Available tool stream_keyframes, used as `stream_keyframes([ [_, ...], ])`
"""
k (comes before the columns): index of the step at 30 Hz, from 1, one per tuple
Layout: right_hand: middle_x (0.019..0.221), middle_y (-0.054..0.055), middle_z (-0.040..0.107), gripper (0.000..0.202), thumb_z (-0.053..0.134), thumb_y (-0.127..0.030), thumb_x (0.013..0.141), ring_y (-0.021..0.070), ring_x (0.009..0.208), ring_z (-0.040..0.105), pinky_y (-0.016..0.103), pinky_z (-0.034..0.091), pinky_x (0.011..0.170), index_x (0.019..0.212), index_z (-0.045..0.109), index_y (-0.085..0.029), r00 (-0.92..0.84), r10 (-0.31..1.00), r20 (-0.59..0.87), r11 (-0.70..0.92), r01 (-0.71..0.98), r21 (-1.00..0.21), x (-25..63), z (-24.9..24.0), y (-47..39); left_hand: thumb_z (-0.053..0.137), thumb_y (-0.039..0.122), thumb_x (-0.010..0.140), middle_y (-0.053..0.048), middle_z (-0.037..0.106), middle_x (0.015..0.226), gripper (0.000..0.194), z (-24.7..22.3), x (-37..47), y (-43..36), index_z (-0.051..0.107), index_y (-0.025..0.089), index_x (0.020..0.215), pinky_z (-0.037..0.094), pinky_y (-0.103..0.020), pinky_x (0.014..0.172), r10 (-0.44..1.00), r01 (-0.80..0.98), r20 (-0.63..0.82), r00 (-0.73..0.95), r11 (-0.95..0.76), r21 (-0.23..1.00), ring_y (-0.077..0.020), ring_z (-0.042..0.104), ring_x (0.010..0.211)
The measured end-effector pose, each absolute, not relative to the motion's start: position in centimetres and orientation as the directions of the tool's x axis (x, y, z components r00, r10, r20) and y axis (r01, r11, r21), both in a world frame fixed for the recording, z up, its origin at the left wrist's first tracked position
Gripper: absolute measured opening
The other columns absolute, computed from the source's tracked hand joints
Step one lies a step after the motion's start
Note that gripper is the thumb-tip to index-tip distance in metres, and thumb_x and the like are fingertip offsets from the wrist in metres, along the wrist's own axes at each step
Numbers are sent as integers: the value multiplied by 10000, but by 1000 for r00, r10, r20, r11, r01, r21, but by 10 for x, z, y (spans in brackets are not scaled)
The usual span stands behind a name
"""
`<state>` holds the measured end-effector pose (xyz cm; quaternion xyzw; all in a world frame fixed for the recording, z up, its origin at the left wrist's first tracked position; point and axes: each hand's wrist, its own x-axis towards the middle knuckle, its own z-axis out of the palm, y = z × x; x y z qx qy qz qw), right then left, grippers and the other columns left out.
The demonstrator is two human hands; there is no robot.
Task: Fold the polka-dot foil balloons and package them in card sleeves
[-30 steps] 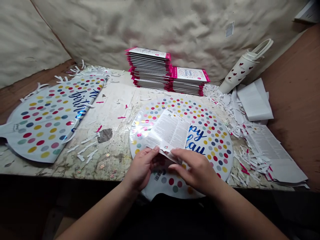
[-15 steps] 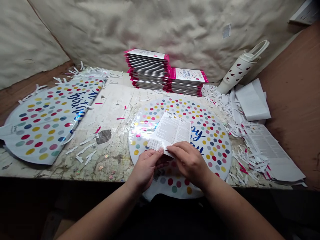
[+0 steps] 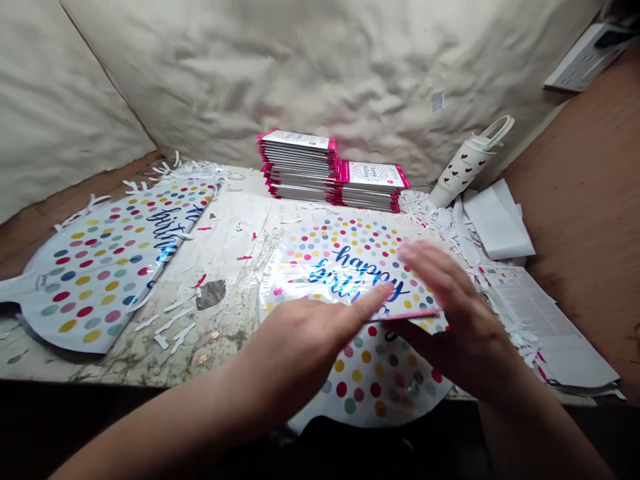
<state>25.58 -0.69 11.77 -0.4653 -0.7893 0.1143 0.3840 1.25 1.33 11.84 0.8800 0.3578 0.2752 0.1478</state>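
A round dotted foil balloon [image 3: 357, 380] with blue "happy birthday" lettering lies flat at the table's front edge. Above it is a thin card [image 3: 407, 315], seen nearly edge-on with a pink edge. My left hand [image 3: 310, 347] grips the card at its left, thumb on top, the other fingers hidden. My right hand [image 3: 453, 313] is at the card's right end with its fingers stretched out and apart, slightly blurred. Another flat dotted balloon [image 3: 95, 280] lies on the left, partly folded.
Stacked pink-edged packets [image 3: 300, 167] stand at the back beside a lower stack [image 3: 373, 183]. A white tumbler with hearts [image 3: 460, 167] leans at back right. Printed sheets [image 3: 540, 320], white paper [image 3: 500, 223] and paper strips [image 3: 170, 323] lie about. A socket panel [image 3: 580, 60] is upper right.
The printed card has turned from lying face-up to nearly edge-on. My left hand has moved over it, and my right hand has opened and shifted right. The view has tilted up slightly.
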Motion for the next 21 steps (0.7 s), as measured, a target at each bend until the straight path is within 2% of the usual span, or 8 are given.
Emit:
stream_keyframes([
  [1,1091,33,644,302,653,-263,772,250,1099,553,432,424,966,1072,623,-284,-260,825,501,558,516,-650,249,119,-2,494,112,818,20,668,803,623,125,13,14,296,337,1365,502,-262,631,677,519,459,576,-736,435,-154,631,670],
  [3,882,-7,693,143,625,-209,797,198,916,642,374,497,868,905,670,-290,-135,866,481,500,238,-833,240,115,8,585,174,798,-18,670,972,665,129,10,18,287,318,1375,513,-276,738,723,477,541,430,-691,544,-175,640,834],
  [5,823,-9,693,88,641,-238,790,179,821,663,342,528,793,862,671,-279,65,903,424,425,-11,-905,238,104,20,605,226,803,-35,666,1030,566,124,6,25,389,270,1324,516,-253,762,779,412,472,413,-622,666,-178,640,890],
  [8,1022,45,671,350,692,-367,731,218,936,640,384,504,850,1058,609,-275,152,929,338,365,-219,-905,247,89,36,521,172,848,-9,698,957,301,119,-2,47,571,233,1139,520,-202,718,678,422,504,535,-731,536,-140,663,806],
  [10,1102,72,642,468,678,-404,736,227,1003,612,408,463,914,1164,541,-272,182,944,277,315,-233,-920,260,81,42,499,126,840,-33,678,1058,308,127,-7,80,583,206,1125,503,-231,805,562,581,698,443,-773,254,-152,649,902],
  [12,1052,74,661,437,635,-390,777,211,981,618,400,451,929,1181,523,-265,239,950,202,250,-190,-949,275,72,42,443,102,846,-67,625,1171,353,143,-11,132,566,172,1170,450,-291,916,476,787,808,346,-616,26,-184,593,1046],
  [16,966,81,685,441,631,-382,778,201,908,640,366,496,872,1181,524,-239,281,958,55,61,-13,-998,300,49,25,355,90,852,-112,563,1245,416,160,-12,259,521,147,1230,416,-357,943,726,904,562,396,-416,-99,-234,528,1128],
  [21,985,96,688,386,594,-418,792,209,913,655,308,543,808,1119,579,-213,302,952,-48,-139,285,-948,321,31,-8,412,13,792,-163,646,1042,348,151,1,348,599,65,1080,443,-421,870,829,920,407,384,-383,-89,-266,585,1005],
])
